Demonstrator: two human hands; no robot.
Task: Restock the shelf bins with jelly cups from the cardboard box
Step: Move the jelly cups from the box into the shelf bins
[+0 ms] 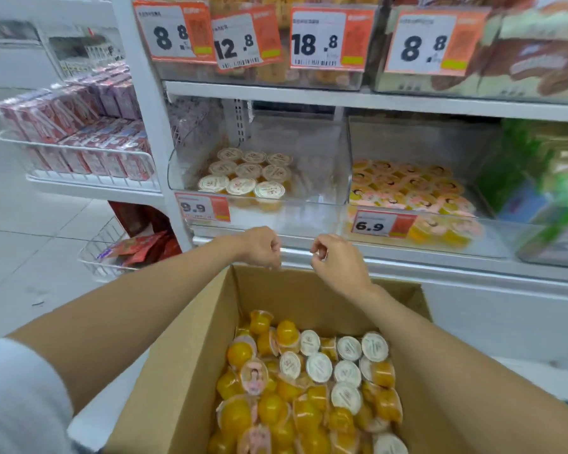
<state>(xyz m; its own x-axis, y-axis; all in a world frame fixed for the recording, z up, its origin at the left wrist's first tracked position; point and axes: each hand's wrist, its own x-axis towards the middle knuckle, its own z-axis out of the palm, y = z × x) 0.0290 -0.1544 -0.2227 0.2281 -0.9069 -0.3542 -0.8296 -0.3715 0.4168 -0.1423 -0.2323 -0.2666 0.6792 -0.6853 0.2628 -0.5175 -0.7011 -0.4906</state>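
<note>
An open cardboard box [191,355] sits low in front of me, full of several orange jelly cups [309,388] with white or pink lids. My left hand [259,247] and my right hand [336,263] hover side by side above the box's far edge, fingers curled, with nothing visible in them. Above them on the shelf, a clear bin [309,178] marked 9.9 holds several white-lidded cups [246,175] in its left half. Beside it on the right, a second clear bin [486,231] marked 6.9 holds several pink-lidded cups [407,188].
A white shelf edge [407,260] runs just beyond my hands. Price tags hang on the upper bins [318,37]. Red drink cartons [79,139] fill a wire rack at the left, with a wire basket of red packets [135,250] below. Green packages [538,178] stand at the right.
</note>
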